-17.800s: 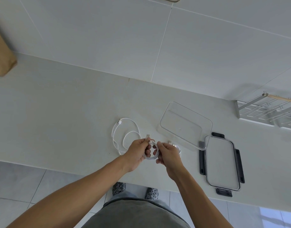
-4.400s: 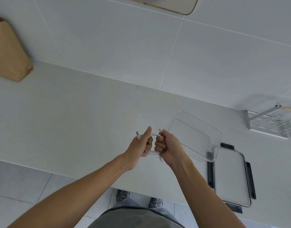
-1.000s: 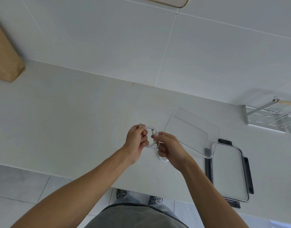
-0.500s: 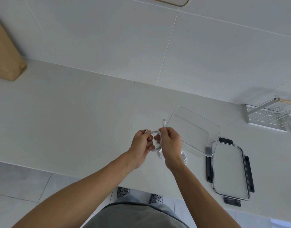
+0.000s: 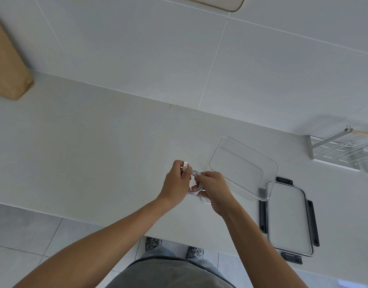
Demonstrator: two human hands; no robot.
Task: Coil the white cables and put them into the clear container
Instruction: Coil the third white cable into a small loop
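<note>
— What are the hands doing?

— Both are on the white cable (image 5: 196,182), held just above the counter (image 5: 95,146). The left hand (image 5: 175,185) curls round one side of the coil, with the USB plug (image 5: 185,165) poking up between its thumb and fingers. The right hand (image 5: 214,189) pinches the other side of the loops, fingers bent over them.

— And a second cable?

— A white loop (image 5: 206,201) shows under the right hand, on the counter; I cannot tell whether it belongs to the same cable.

— Where is the clear container (image 5: 244,168)?

— Just to the right of the right hand, slightly beyond it, lying open on the counter with nothing visible in it. Its lid (image 5: 289,219), clear with dark clips, lies further right and nearer the person, one corner touching or overlapping the container.

— Any brand or writing?

— None that I can read, not on the plug, the container or the lid.

— Anything else about?

— A brown paper bag (image 5: 8,65) far to the left of the hands, against the wall, and a metal rack (image 5: 343,152) far to the right.
</note>
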